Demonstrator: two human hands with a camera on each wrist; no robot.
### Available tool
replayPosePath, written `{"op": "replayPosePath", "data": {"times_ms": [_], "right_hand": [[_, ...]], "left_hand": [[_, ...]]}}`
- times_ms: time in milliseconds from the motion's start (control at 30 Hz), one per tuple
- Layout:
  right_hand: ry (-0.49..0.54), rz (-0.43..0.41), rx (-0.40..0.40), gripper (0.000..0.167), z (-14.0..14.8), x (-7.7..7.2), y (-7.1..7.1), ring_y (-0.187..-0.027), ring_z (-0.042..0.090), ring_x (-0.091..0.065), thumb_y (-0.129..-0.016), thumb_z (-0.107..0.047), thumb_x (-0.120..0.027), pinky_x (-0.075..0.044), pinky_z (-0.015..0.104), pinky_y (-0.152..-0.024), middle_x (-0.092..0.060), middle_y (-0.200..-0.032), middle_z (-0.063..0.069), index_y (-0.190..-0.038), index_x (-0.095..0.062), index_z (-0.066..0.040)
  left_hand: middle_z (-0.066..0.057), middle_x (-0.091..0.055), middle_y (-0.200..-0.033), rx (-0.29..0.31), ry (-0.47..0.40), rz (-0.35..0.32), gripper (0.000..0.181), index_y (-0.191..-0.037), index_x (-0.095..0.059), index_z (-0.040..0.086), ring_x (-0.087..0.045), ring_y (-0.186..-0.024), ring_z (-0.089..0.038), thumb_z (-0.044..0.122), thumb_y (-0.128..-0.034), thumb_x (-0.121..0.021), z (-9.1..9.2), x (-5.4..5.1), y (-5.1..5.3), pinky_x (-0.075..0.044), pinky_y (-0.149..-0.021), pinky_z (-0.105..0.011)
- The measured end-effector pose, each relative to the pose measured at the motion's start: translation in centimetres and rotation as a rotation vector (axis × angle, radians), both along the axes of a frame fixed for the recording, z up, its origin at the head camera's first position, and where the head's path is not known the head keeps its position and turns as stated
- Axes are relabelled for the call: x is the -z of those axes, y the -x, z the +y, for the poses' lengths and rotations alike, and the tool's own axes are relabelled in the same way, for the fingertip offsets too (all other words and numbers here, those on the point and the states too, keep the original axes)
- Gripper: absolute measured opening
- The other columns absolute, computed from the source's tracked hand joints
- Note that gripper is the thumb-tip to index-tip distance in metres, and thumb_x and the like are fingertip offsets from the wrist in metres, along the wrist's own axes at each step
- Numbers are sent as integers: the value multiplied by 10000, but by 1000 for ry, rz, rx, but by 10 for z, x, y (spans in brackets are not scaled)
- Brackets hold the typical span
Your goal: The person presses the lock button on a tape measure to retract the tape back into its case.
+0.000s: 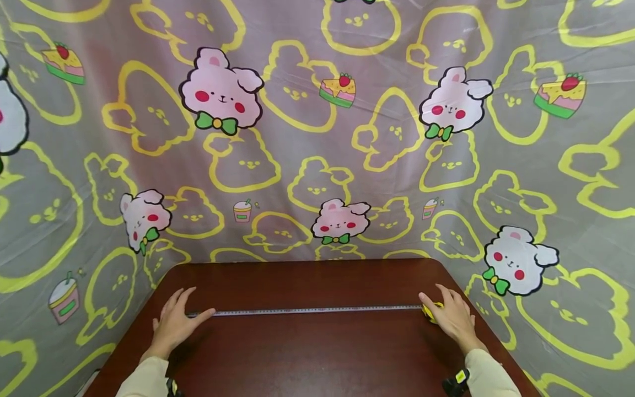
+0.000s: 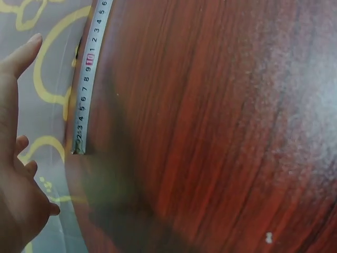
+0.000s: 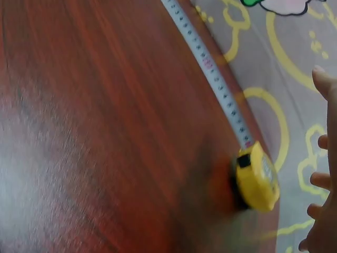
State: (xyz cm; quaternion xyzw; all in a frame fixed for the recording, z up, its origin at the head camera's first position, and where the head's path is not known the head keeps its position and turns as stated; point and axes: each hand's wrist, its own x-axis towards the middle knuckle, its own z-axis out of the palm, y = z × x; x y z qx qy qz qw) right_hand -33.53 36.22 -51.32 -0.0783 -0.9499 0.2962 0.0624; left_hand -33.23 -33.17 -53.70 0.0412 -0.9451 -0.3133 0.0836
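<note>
A tape measure lies drawn out across the table, its silvery blade (image 1: pixel 307 310) running from left to right. Its yellow case (image 3: pixel 257 179) sits at the right end, partly hidden behind the right hand (image 1: pixel 453 315) in the head view. That hand is held beside the case with fingers spread, apart from it in the right wrist view. At the blade's left end, my left hand (image 1: pixel 175 321) hovers with thumb and fingers parted. The left wrist view shows the blade's hooked tip (image 2: pixel 78 151) lying free on the wood, apart from the left hand's fingers.
The dark red-brown table (image 1: pixel 317 353) has rounded far corners. A grey curtain (image 1: pixel 297 143) printed with yellow outlines and rabbit faces hangs behind it and along both sides. Dark devices with straps, including one at the right wrist (image 1: pixel 456 381), sit on both wrists.
</note>
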Motion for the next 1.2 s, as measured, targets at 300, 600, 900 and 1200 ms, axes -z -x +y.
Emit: {"op": "replayPosePath", "data": {"times_ms": [300, 600, 900, 1200], "right_hand": [[8, -50, -22, 993, 16, 17, -1, -1398, 620, -212, -957, -772, -453, -142, 842, -1008, -210, -1583, 345, -1606, -235, -53], [72, -72, -61, 961, 30, 35, -4, -1401, 571, -261, -981, -684, -525, -203, 774, -1057, -249, -1557, 354, -1592, -216, -10], [109, -41, -24, 1030, 37, 51, -4, -1403, 544, -293, -940, -678, -614, -49, 750, -1107, -341, -1538, 354, -1594, -205, 5], [53, -42, 15, 1096, 33, 59, 2, -1383, 564, -292, -845, -755, -670, 28, 794, -1070, -356, -1538, 346, -1594, -268, -63]], "left_hand": [[-359, -113, -1619, -25, -35, -59, 1135, -1618, -220, 63, -167, -1413, -625, 689, -832, -749, -14, 4, -1, -107, -948, -883], [-342, -134, -1623, -11, -68, -98, 1156, -1625, -207, 67, -168, -1418, -612, 642, -815, -800, -33, 13, -3, -91, -934, -894], [-361, -148, -1612, -40, -71, -150, 1187, -1623, -205, 37, -113, -1435, -609, 699, -811, -763, -40, 27, 2, 48, -1005, -845], [-351, -83, -1619, -99, -57, -195, 1109, -1553, -373, 25, 41, -1447, -615, 787, -810, -681, -34, 35, 10, 114, -1008, -825]]}}
